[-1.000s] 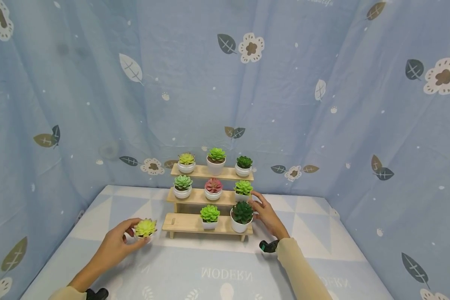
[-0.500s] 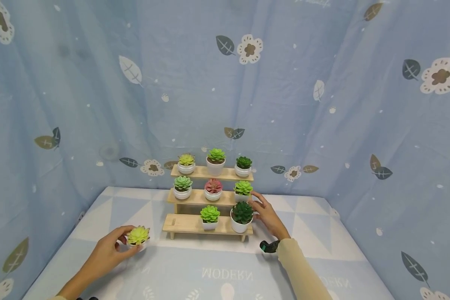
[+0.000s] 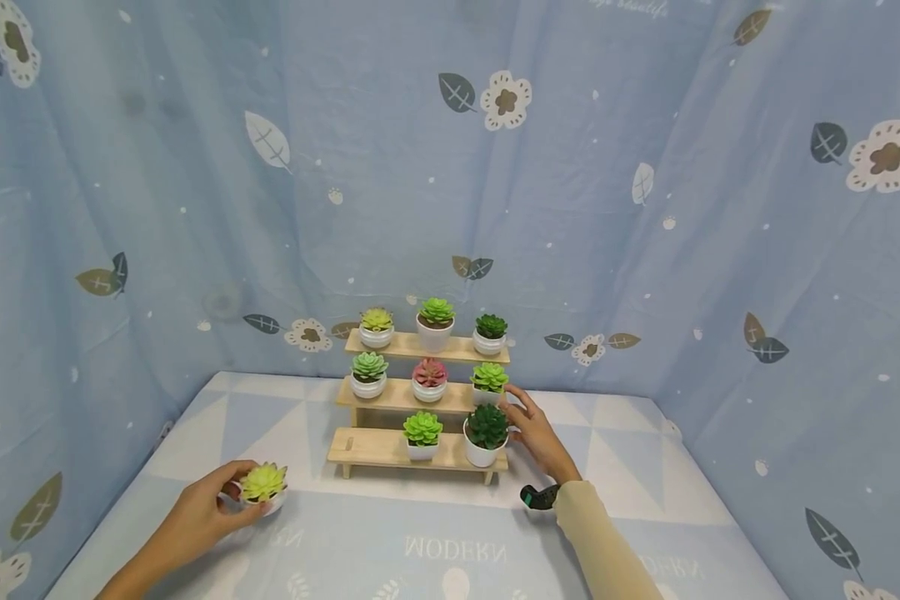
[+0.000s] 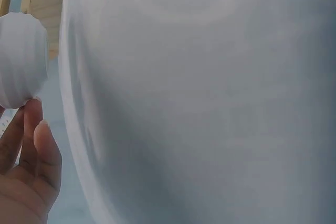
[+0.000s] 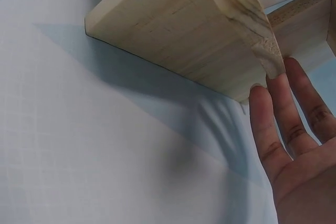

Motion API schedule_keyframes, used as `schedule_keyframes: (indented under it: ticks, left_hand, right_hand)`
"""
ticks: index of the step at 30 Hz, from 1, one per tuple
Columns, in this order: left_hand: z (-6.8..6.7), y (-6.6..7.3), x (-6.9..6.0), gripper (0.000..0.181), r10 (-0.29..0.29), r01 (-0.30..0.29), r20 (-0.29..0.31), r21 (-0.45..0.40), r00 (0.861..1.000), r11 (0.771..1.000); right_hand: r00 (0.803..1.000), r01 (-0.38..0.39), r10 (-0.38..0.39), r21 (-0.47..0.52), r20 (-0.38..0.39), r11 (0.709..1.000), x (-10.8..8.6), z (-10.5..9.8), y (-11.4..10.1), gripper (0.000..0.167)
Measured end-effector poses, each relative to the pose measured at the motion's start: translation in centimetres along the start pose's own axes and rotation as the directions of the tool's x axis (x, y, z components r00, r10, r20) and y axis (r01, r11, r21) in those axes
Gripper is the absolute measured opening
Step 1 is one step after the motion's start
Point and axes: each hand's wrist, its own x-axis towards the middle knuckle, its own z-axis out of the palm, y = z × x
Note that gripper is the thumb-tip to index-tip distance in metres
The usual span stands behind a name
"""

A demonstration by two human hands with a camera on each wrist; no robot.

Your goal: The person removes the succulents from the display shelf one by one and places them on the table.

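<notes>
Between thumb and fingers, my left hand (image 3: 198,510) holds a small yellow-green potted succulent (image 3: 264,482) at the left of the table. In the left wrist view its white pot (image 4: 22,60) sits above my fingertips. A three-step wooden stand (image 3: 378,450) carries several potted succulents. My right hand (image 3: 537,433) is at the stand's right end, near a bright green succulent (image 3: 489,377) and a dark green succulent (image 3: 487,427). In the right wrist view, its nearly straight fingers touch the edge of a wooden board (image 5: 257,40); the thumb is hidden there.
On the bottom step a bright green succulent (image 3: 423,429) stands mid-board, with bare wood to its left. A red succulent (image 3: 429,377) is on the middle step. Patterned cloth covers the table (image 3: 390,533); a blue curtain (image 3: 375,200) hangs behind and at both sides.
My left hand has moved left and nearer to me with the yellow-green succulent, away from the stand. The right hand has stayed at the stand's right end.
</notes>
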Motion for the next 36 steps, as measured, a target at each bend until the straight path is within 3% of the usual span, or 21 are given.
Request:
schedule_keyframes:
  ticks: [21, 36]
  left_hand:
    - [-0.35, -0.33, -0.58, 0.069, -0.062, 0.059, 0.082, 0.041, 0.995, 0.997]
    - [-0.53, -0.47, -0.76, 0.071, -0.051, 0.047, 0.121, 0.033, 0.991, 0.998]
  right_hand:
    - [1.0, -0.004, 0.004, 0.04, -0.02, 0.999, -0.14, 0.22, 0.08, 0.059]
    - [1.0, 0.002, -0.001, 0.06, -0.02, 0.998, -0.2, 0.38, 0.08, 0.062]
